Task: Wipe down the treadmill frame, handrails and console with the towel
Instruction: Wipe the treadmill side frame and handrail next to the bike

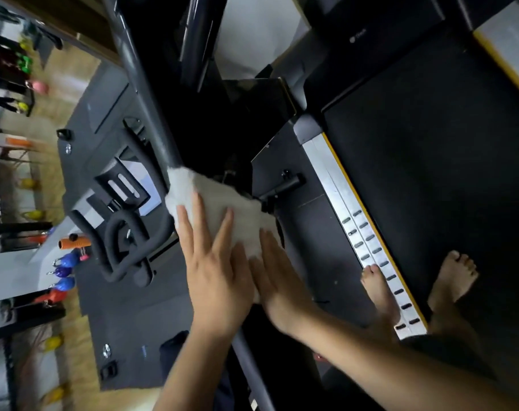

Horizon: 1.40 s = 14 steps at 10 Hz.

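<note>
both hands lie flat, fingers spread and straight, pressing one white towel (222, 209) onto a grey handrail (139, 69) of the treadmill. the left hand (213, 274) covers the near part of the towel with its fingers pointing up and slightly left; the right hand (282, 280) lies just beside it, touching it along the thumb side, its fingers on the towel's right lower corner. neither hand curls round anything: both are open palms on cloth.

the towel is draped over the rail about midway along the rail's visible length, its long axis running from upper left to lower right, roughly across the rail. the rail itself runs as one long diagonal bar from the top left of the view down past the wrists.

to the right lies one black running belt (430, 143), bordered by a silver side strip (356, 226) with a yellow edge and two rows of dark slots. two bare feet (456, 274) show there, one on the strip and one on the belt. left of the rail stands what looks like another exercise machine (118, 203), blurred, and beyond it several coloured kettlebells (64, 271) on the floor.
</note>
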### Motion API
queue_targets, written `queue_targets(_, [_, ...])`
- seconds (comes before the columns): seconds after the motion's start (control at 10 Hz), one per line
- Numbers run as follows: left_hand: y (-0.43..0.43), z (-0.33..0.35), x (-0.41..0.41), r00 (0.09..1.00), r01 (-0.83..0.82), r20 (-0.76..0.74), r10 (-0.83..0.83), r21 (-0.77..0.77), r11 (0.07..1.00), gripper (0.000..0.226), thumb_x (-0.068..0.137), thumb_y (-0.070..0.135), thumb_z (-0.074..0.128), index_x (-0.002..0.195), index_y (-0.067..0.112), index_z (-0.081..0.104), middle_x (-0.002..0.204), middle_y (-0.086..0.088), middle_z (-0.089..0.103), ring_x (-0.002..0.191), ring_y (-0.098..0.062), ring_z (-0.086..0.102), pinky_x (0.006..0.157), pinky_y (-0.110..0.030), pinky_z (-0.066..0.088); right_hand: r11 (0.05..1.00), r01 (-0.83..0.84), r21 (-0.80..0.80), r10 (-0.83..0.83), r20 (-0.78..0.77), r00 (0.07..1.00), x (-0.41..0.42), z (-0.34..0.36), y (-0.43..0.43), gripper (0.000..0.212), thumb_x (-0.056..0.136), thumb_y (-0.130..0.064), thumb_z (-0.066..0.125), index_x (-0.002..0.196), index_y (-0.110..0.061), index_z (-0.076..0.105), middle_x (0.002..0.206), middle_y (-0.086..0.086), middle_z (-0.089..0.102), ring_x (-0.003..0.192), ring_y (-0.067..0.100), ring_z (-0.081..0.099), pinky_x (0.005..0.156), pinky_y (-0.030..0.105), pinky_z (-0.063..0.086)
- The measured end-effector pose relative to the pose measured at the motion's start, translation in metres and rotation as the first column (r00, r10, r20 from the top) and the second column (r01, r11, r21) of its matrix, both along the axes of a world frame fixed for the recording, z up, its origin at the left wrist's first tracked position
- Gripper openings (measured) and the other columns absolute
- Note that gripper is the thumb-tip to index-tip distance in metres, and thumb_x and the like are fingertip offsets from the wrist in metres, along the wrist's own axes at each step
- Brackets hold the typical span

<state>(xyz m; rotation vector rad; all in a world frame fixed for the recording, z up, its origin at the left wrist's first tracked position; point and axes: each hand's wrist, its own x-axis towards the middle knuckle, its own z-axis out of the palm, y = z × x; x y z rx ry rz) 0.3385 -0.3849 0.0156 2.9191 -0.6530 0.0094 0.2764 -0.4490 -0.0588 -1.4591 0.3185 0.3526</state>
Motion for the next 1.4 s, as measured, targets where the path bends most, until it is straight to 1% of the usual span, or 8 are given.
queue_targets(0.3, [-0.001, 0.003, 0.017, 0.999, 0.012, -0.043, -0.017, -0.11, 0.994, 0.051, 0.092, 0.016, 0.048, 0.142, 0.009, 0.052, 0.163, -0.013, 0.011, 0.152, -0.035, -0.003, 0.124, -0.048, 0.007, 0.994, 0.088, 0.072, -0.098, 0.141, 0.985, 0.058, -0.013, -0.013, 0.071, 0.093, -0.052, 0.015, 0.153, -0.016, 0.002, 0.163, 0.003, 0.0, 0.15, 0.015, 0.0, 0.122, 0.038, 0.007])
queue_targets(0.5, [0.006, 0.003, 0.017, 0.988, -0.116, -0.125, 0.088, -0.242, 0.963, 0.069, 0.094, 0.021, 0.043, 0.157, 0.011, 0.017, 0.165, -0.002, 0.0, 0.154, -0.022, -0.005, 0.125, -0.043, 0.003, 0.999, -0.034, -0.032, 0.039, 0.154, 0.987, 0.047, -0.001, -0.012, 0.094, 0.085, -0.077, 0.001, 0.154, -0.014, -0.001, 0.163, 0.003, -0.005, 0.15, 0.015, -0.001, 0.122, 0.03, 0.004])
queue_targets(0.6, [0.017, -0.007, -0.016, 0.952, -0.271, -0.256, 0.169, -0.445, 0.854, 0.065, 0.102, 0.035, 0.033, 0.158, 0.014, 0.007, 0.166, 0.007, 0.0, 0.152, -0.006, 0.0, 0.125, -0.037, 0.007, 0.997, -0.064, -0.053, 0.07, 0.099, 0.993, 0.035, 0.022, -0.014, 0.068, 0.098, -0.058, 0.015, 0.153, -0.027, -0.01, 0.162, -0.006, -0.013, 0.15, 0.012, 0.001, 0.122, 0.036, 0.011])
queue_targets(0.7, [0.027, -0.002, -0.037, 0.882, -0.425, -0.434, 0.181, -0.572, 0.702, 0.058, 0.1, 0.047, 0.03, 0.154, 0.036, 0.012, 0.154, 0.036, 0.021, 0.143, 0.012, 0.02, 0.118, -0.016, 0.022, 0.977, -0.085, -0.198, 0.118, 0.16, 0.98, 0.02, 0.049, -0.007, 0.085, 0.084, -0.068, 0.014, 0.151, -0.026, -0.017, 0.158, -0.009, -0.022, 0.148, 0.01, -0.011, 0.122, 0.033, 0.003])
queue_targets(0.9, [0.025, 0.004, 0.015, 0.857, -0.461, -0.507, 0.094, -0.671, 0.581, 0.04, 0.104, 0.022, 0.033, 0.144, 0.026, 0.039, 0.131, 0.023, 0.053, 0.122, 0.011, 0.049, 0.099, -0.008, 0.034, 0.899, -0.076, -0.43, 0.123, 0.083, 0.989, 0.072, 0.064, -0.012, 0.071, 0.101, -0.045, 0.03, 0.15, -0.033, -0.02, 0.163, -0.002, -0.011, 0.149, 0.019, 0.012, 0.117, 0.046, 0.025])
queue_targets(1.0, [0.029, -0.001, 0.021, 0.841, -0.502, -0.529, 0.111, -0.687, 0.526, 0.037, 0.105, 0.028, 0.034, 0.142, 0.034, 0.039, 0.127, 0.033, 0.052, 0.118, 0.02, 0.046, 0.096, -0.004, 0.032, 0.829, 0.014, -0.559, 0.104, 0.179, 0.978, 0.093, 0.071, -0.009, 0.072, 0.101, -0.035, 0.035, 0.153, -0.027, -0.015, 0.163, -0.003, -0.012, 0.15, 0.016, 0.007, 0.118, 0.043, 0.022])
queue_targets(1.2, [0.051, -0.016, -0.035, 0.861, -0.46, -0.508, 0.026, -0.756, 0.467, 0.05, 0.106, 0.032, 0.031, 0.155, 0.033, 0.023, 0.155, 0.021, 0.033, 0.14, 0.008, 0.031, 0.111, -0.012, 0.026, 0.576, -0.047, -0.816, 0.475, 0.288, 0.831, 0.035, 0.066, -0.015, 0.065, 0.099, -0.038, 0.03, 0.155, -0.013, 0.009, 0.16, 0.001, -0.019, 0.15, 0.02, -0.008, 0.121, 0.043, 0.017])
queue_targets(1.4, [0.059, -0.051, -0.042, 0.755, -0.594, -0.656, 0.005, -0.681, 0.429, 0.077, 0.092, 0.066, 0.021, 0.158, 0.027, 0.013, 0.164, 0.014, 0.017, 0.149, -0.001, 0.015, 0.123, -0.036, 0.017, 0.26, -0.122, -0.958, 0.731, 0.113, 0.673, 0.024, 0.071, -0.041, 0.061, 0.102, -0.04, 0.027, 0.153, -0.008, 0.017, 0.163, 0.015, 0.0, 0.15, 0.03, 0.001, 0.117, 0.055, 0.022])
